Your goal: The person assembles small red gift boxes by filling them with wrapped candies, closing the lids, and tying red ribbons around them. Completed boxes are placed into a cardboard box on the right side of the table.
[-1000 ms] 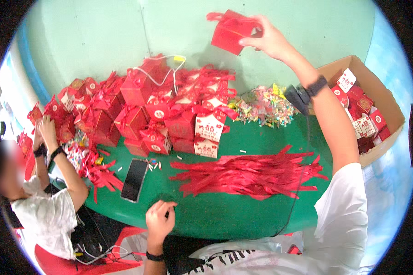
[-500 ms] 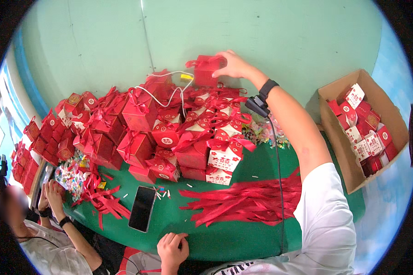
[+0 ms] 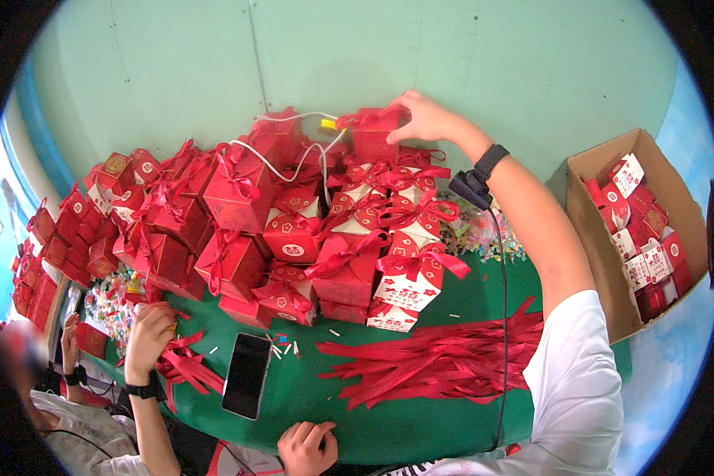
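Observation:
My right hand [image 3: 430, 119] reaches to the back of the table, its thumb on the side of a red gift box [image 3: 375, 136] with a ribbon bow; its other fingers are partly hidden behind the box. The box is at the back of the stacked red and white gift boxes [image 3: 408, 289], against the green wall. At the table's near edge, my left hand [image 3: 308, 449] rests with curled fingers and nothing visible in them. Between my arms and the stack, loose red ribbons [image 3: 428, 361] lie in a flat bundle.
A black phone [image 3: 247, 375] lies beside small white sticks. Wrapped candies [image 3: 484, 234] are heaped behind my right forearm. At the right stands a cardboard box [image 3: 583, 262] of gift boxes. A white cable [image 3: 282, 176] crosses the stack. A co-worker's hand [image 3: 148, 337] is over ribbons at left.
The view has shifted slightly. My right hand stays at the same gift box, and my left hand remains curled. The co-worker's nearer hand has moved right, off a small red box, toward the ribbons.

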Action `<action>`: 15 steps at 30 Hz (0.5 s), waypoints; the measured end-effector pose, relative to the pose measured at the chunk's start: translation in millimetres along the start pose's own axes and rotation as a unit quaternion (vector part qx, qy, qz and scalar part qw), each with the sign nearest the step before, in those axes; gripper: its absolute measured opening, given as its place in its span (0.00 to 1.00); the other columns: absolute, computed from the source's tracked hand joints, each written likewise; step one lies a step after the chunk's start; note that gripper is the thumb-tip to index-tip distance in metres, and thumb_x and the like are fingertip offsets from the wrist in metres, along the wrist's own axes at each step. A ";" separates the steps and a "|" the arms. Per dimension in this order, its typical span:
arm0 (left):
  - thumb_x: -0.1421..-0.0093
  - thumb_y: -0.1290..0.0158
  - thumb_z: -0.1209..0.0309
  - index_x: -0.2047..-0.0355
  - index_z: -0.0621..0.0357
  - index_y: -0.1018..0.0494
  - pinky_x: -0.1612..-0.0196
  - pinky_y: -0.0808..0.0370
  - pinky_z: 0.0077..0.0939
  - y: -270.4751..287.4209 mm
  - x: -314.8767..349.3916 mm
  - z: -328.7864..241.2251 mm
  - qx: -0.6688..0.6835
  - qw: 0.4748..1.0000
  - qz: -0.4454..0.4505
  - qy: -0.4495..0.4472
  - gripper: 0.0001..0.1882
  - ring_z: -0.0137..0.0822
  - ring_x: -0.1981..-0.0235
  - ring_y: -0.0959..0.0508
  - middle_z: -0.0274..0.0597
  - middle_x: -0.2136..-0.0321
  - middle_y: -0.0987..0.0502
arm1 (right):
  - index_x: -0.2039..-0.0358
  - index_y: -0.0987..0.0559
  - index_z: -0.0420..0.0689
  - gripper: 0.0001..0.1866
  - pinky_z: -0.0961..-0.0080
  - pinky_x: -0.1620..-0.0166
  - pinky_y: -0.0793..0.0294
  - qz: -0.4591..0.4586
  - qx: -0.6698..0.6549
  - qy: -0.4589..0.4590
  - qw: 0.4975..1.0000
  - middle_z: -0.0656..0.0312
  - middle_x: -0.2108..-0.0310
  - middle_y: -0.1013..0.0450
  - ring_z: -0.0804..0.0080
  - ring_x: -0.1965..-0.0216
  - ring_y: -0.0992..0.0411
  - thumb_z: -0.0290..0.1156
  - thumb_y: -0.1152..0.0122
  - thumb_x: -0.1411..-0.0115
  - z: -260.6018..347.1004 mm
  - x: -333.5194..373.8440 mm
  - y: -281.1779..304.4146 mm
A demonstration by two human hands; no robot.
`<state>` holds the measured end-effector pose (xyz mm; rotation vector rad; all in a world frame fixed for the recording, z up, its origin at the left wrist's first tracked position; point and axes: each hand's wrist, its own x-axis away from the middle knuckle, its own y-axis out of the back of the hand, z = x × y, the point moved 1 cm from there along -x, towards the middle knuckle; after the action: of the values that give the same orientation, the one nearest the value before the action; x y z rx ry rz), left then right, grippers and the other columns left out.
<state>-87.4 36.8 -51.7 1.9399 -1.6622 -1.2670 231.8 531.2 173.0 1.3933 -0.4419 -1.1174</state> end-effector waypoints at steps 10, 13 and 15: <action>0.49 0.40 0.77 0.68 0.52 0.18 0.71 0.25 0.40 -5.5 6.9 10.7 -0.020 1.000 -0.019 -0.016 0.08 0.46 0.75 0.22 0.40 0.76 0.24 | 0.44 0.21 0.44 0.31 0.58 0.39 0.25 -0.047 0.006 0.009 0.999 0.49 0.44 0.28 0.49 0.43 0.27 0.46 0.24 0.43 18.7 7.5 -8.6; 0.51 0.40 0.76 0.69 0.51 0.18 0.72 0.26 0.39 -11.9 14.9 21.9 -0.031 0.999 -0.020 -0.029 0.09 0.45 0.77 0.23 0.38 0.77 0.25 | 0.45 0.21 0.43 0.29 0.57 0.40 0.24 -0.056 0.006 0.009 0.998 0.47 0.44 0.27 0.46 0.44 0.26 0.45 0.25 0.42 26.7 8.1 -8.9; 0.51 0.39 0.76 0.68 0.51 0.18 0.72 0.26 0.39 -15.0 16.5 26.4 -0.031 0.999 -0.018 -0.040 0.09 0.45 0.77 0.23 0.39 0.77 0.25 | 0.46 0.22 0.42 0.28 0.57 0.41 0.24 -0.078 0.012 0.010 0.997 0.47 0.46 0.26 0.47 0.45 0.26 0.44 0.25 0.41 22.3 15.9 -13.0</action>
<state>-98.6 34.5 -84.4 1.9138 -1.6122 -1.4110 216.4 508.7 160.1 1.4782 -0.3368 -1.2274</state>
